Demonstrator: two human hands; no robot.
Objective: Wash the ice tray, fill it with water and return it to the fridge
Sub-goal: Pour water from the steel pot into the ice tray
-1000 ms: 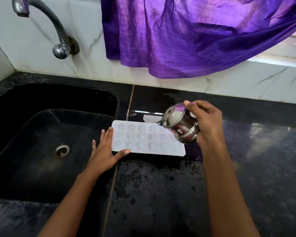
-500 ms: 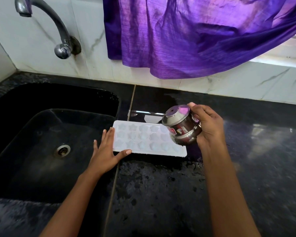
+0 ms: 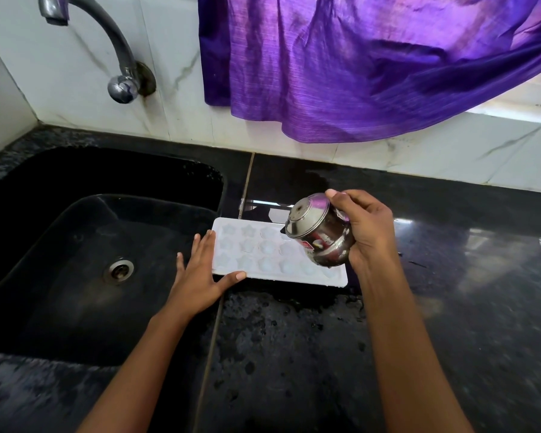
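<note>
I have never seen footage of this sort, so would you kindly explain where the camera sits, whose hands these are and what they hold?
There is no machine: a person wears a camera on the head, looking down at their own bare hands. A white ice tray with star-shaped cups lies on the black counter, beside the sink. The left hand rests flat, fingers straight, at the tray's left end. The right hand grips a steel pot, tilted above the tray's right part. A tap and a purple cloth are at the wall behind.

Nothing readable here tbh, the red-and-white sticker (image 3: 313, 245) on the steel pot (image 3: 317, 228) is just a blur.
</note>
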